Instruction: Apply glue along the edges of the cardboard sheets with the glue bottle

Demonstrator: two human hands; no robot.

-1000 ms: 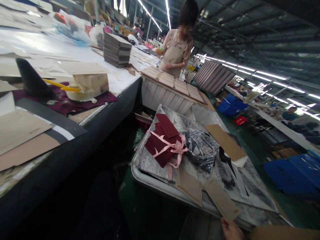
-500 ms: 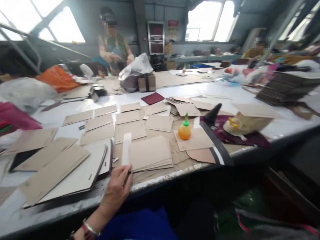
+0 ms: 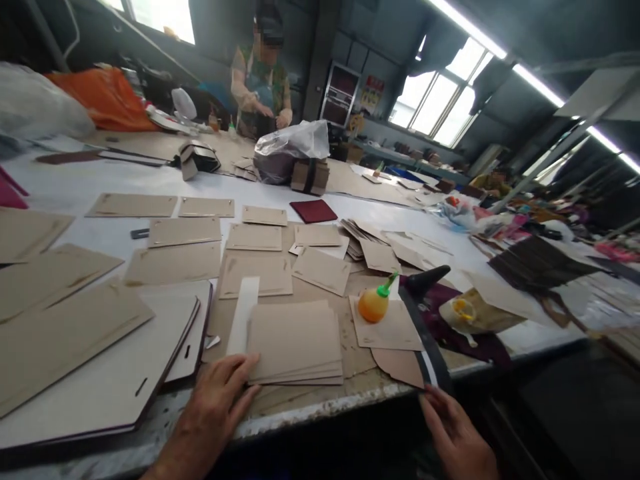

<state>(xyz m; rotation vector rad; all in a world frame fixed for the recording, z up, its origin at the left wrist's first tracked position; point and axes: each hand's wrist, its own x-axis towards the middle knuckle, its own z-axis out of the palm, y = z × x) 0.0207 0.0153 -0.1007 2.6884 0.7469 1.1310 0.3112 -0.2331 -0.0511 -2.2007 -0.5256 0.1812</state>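
My left hand (image 3: pixel 215 403) rests at the table edge, fingers extended and thumb apart. Its fingertips touch the near left corner of a stack of beige cardboard pieces (image 3: pixel 295 340), beside the lower end of a white strip (image 3: pixel 243 313). At the front edge on the right, my right hand (image 3: pixel 453 430) has its fingers slightly apart near a brown rounded piece (image 3: pixel 397 367) and a black band with a white stripe (image 3: pixel 434 367); contact is unclear. Between the hands, an orange squeeze bottle with a green nozzle (image 3: pixel 374 305) stands tilted on a cardboard piece (image 3: pixel 400 333).
Several cardboard pieces (image 3: pixel 173 263) lie spread behind the left hand. Large white boards (image 3: pixel 120 373) lie at left, and a dark red square (image 3: pixel 313 211) lies farther back. A cup of glue (image 3: pixel 456 312) is at right. Across the table stands another person (image 3: pixel 263 87).
My right hand has come into view at the lower right. The view has tilted and shifted, while my left hand stays at the stack's corner.
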